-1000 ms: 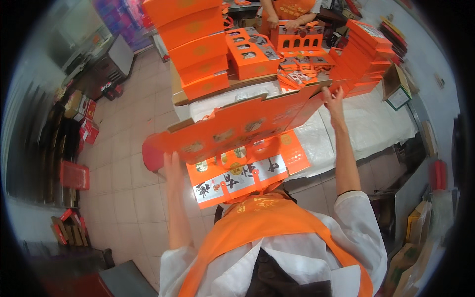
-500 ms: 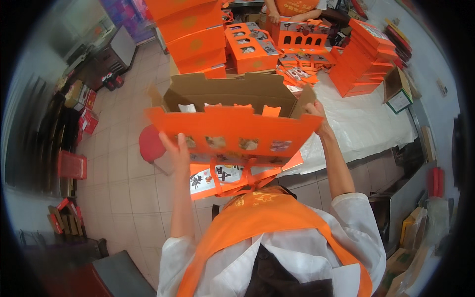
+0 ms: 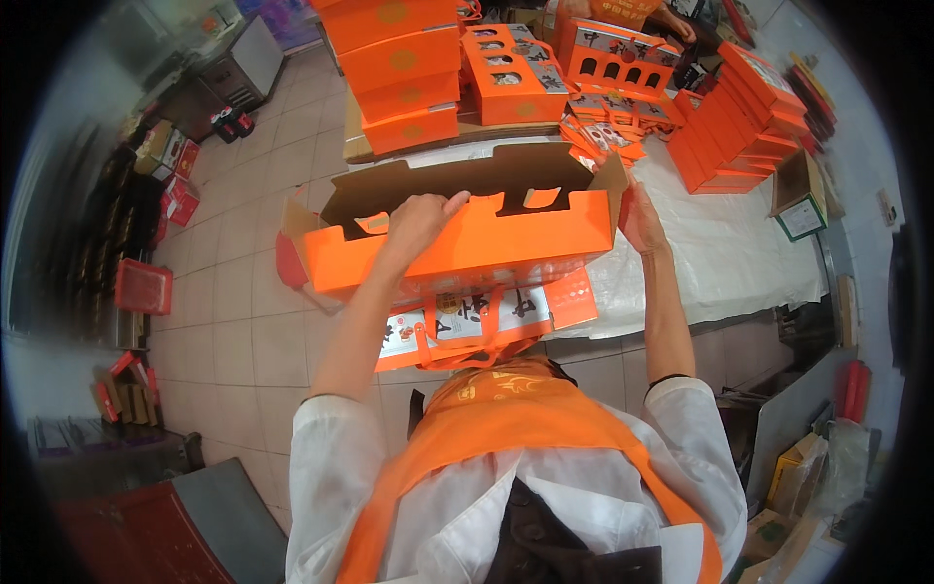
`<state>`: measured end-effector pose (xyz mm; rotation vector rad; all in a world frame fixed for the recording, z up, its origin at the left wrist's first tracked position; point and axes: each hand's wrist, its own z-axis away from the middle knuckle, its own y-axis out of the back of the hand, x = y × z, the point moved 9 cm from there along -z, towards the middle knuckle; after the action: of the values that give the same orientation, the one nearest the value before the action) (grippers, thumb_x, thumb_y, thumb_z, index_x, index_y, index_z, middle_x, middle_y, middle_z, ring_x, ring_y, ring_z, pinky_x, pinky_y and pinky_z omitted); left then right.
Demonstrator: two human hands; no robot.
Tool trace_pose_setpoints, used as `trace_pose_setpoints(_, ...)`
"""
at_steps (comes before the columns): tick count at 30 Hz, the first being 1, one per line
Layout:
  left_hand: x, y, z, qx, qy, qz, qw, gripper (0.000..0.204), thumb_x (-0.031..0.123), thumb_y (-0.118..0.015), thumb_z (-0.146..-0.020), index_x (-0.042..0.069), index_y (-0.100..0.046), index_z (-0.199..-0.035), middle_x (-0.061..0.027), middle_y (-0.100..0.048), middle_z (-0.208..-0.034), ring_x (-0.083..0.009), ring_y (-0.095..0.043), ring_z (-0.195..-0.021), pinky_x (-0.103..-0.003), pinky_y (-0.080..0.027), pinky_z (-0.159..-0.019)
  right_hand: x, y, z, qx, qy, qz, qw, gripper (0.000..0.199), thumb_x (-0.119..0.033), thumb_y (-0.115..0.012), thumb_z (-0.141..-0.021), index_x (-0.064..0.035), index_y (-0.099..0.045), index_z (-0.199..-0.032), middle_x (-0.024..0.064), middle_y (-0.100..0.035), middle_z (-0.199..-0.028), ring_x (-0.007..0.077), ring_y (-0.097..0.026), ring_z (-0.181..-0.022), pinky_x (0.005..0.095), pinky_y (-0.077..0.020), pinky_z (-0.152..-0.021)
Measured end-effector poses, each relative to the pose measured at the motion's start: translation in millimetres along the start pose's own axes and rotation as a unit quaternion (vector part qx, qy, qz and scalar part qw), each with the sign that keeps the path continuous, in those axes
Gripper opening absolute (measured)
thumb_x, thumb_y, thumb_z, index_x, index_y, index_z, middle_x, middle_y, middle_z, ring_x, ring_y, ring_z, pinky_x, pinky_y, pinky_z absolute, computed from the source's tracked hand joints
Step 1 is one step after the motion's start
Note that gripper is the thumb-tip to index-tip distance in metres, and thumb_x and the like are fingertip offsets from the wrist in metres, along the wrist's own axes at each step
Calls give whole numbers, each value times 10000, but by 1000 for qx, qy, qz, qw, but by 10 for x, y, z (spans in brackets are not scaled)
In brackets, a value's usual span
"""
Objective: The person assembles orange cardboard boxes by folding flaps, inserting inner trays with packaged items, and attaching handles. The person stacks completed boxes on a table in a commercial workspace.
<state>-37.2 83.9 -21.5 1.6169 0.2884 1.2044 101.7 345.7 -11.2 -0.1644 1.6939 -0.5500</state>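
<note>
An open orange gift box (image 3: 467,248) with a brown cardboard inside lies before me, its flaps standing up. My left hand (image 3: 420,229) is closed over the top edge of the near wall, thumb pointing right, fingertips hidden inside. At the right end my right hand (image 3: 642,219) grips the upright end flap (image 3: 609,185), its fingers partly hidden. Orange tabs with cut-outs (image 3: 541,199) show inside the box. Below it, towards my apron, hangs a white and orange printed panel (image 3: 467,321) with orange ribbon handles (image 3: 491,316).
Stacked orange boxes (image 3: 409,88) stand at the far left of the table, a windowed box (image 3: 511,83) beside them. Flat orange pieces (image 3: 608,127) lie behind my box. More boxes (image 3: 735,127) are piled at right on white sheeting (image 3: 720,253). A co-worker's hand (image 3: 671,19) shows beyond.
My left hand has moved from the box's near outer face up onto its top edge. The box has tilted, so the windowed face no longer shows. My right hand stays at the right end.
</note>
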Motion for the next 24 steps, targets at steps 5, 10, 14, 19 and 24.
trace_pose_setpoints(5,-330,-481,-145,-136,35,21,990,677,577,-385,-871,-29,-524,-603,-185,-546,-647,-305,-555,-636,-399,-425,-642,-29,-253,98,-51,103,394,912,377,-253,-352,-953,-5,-530,-1173,98,-481,-1270,224,-402,-1216,336,-266,-1052)
trace_pose_setpoints(10,-316,-446,-149,-98,50,42,993,582,490,-484,-869,-36,-486,-618,-168,-468,-606,-267,-471,-582,-391,-394,-594,237,-624,131,-165,123,671,713,305,-223,-377,-934,-30,-596,-1020,77,-580,-1093,238,-475,-1106,394,-261,-1050)
trace_pose_setpoints(14,53,367,181,228,-116,31,966,235,242,-595,-833,13,-573,-786,-111,-558,-717,-214,-541,-626,-328,-438,-590,280,-595,31,-153,102,679,711,283,-215,-398,-927,-38,-612,-981,74,-597,-1044,229,-494,-1074,410,-259,-1049)
trace_pose_setpoints(19,-822,1653,1146,506,-24,174,844,210,136,-571,-859,68,-567,-1057,-31,-612,-939,-98,-562,-804,-255,-459,-680,261,-645,30,-164,135,670,712,243,-159,-426,-911,-20,-622,-950,87,-603,-1012,234,-512,-1042,422,-261,-1048)
trace_pose_setpoints(24,-1771,872,724,78,217,481,846,575,300,-554,-871,26,-333,-1326,-79,-509,-1207,-152,-487,-1092,-298,-389,-899,237,-678,20,-157,149,679,701,223,-126,-441,-898,-6,-626,-940,92,-610,-980,239,-529,-1012,427,-270,-1045)
